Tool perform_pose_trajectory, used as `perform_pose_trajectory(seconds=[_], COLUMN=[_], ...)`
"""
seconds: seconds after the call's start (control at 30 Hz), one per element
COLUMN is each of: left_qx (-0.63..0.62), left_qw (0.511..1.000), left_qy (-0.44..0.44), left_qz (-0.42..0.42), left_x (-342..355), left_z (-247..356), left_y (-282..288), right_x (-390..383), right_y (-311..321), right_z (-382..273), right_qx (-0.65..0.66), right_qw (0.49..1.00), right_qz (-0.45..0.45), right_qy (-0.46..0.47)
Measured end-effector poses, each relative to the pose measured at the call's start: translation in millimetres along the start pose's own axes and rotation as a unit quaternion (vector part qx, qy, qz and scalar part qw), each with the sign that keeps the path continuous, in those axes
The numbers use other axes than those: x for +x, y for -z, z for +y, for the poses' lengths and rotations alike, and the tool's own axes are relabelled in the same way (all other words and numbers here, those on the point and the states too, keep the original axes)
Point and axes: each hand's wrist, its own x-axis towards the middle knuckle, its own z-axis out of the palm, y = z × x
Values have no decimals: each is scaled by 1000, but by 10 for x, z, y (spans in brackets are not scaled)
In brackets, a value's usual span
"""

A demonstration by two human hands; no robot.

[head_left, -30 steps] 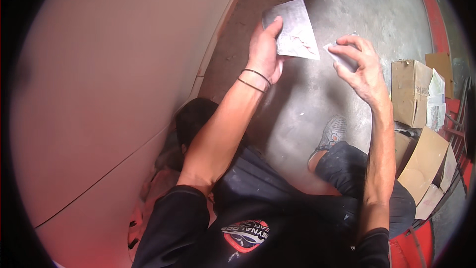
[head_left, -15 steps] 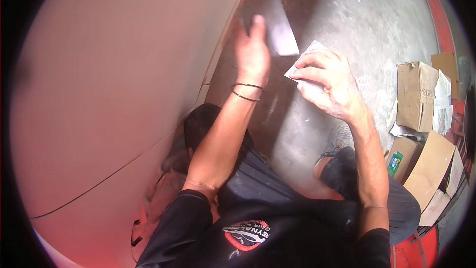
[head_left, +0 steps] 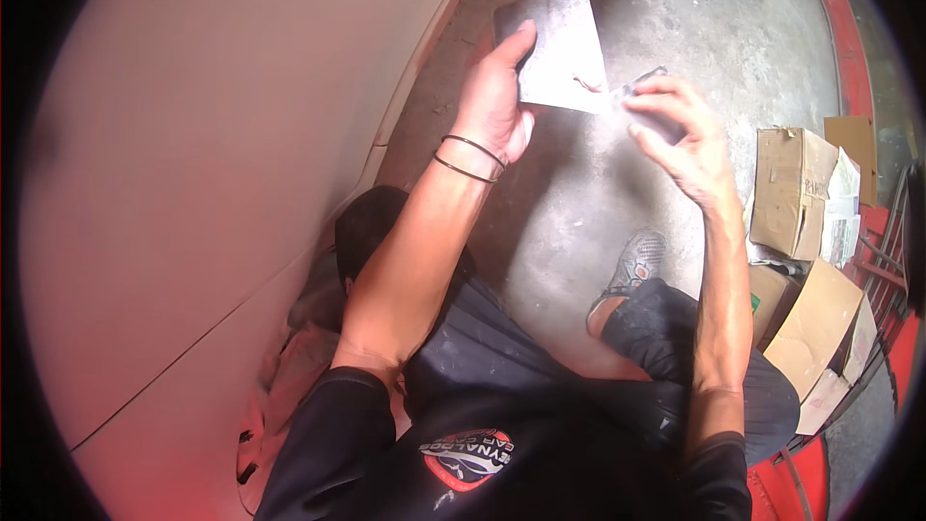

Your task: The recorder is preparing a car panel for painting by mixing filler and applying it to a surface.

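Note:
My left hand (head_left: 492, 92) grips a flat, silvery rectangular plate (head_left: 557, 48), thumb on its face, near the top middle of the head view. A small pinkish smear shows on the plate's lower right part. My right hand (head_left: 680, 145), fingers bent, holds a small, thin flat piece (head_left: 652, 75) by its edge, just right of the plate's lower corner; whether the two touch I cannot tell. Two dark bands circle my left wrist.
A large pale panel (head_left: 183, 193) with a seam fills the left side. Concrete floor (head_left: 704, 10) lies beyond my hands. At the right are cardboard boxes (head_left: 789, 193), flattened cardboard (head_left: 810, 338), papers and red metal frames (head_left: 849, 58). My bent legs and shoe (head_left: 635, 265) are below.
Since half a second ago my right hand has moved up and right. The plate in my left hand has turned more toward me and shifted slightly right, no longer blurred.

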Motion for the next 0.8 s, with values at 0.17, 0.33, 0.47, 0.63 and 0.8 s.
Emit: perform_pose_trajectory(seconds=[0.17, 0.33, 0.47, 0.63, 0.8], left_qx=[164, 142, 88, 72, 134], left_qw=[977, 987, 991, 991, 984], left_qy=[-117, -77, -31, 6, -39], left_qz=[71, -6, -92, -114, -106], left_x=[80, 153, 111, 111, 19], left_z=[-53, -186, -86, -125, -307], left_y=[-50, -226, -513, -693, -708], right_x=[354, 705, 680, 551, 222], right_y=[290, 804, 1257, 1539, 1131], right_z=[-632, -955, -1242, -1632, -920], right_qx=[-70, -146, 1, -185, -236], right_qw=[984, 954, 963, 950, 934], right_qz=[10, -163, -264, -162, -187], right_qy=[162, 207, 48, 192, 192])
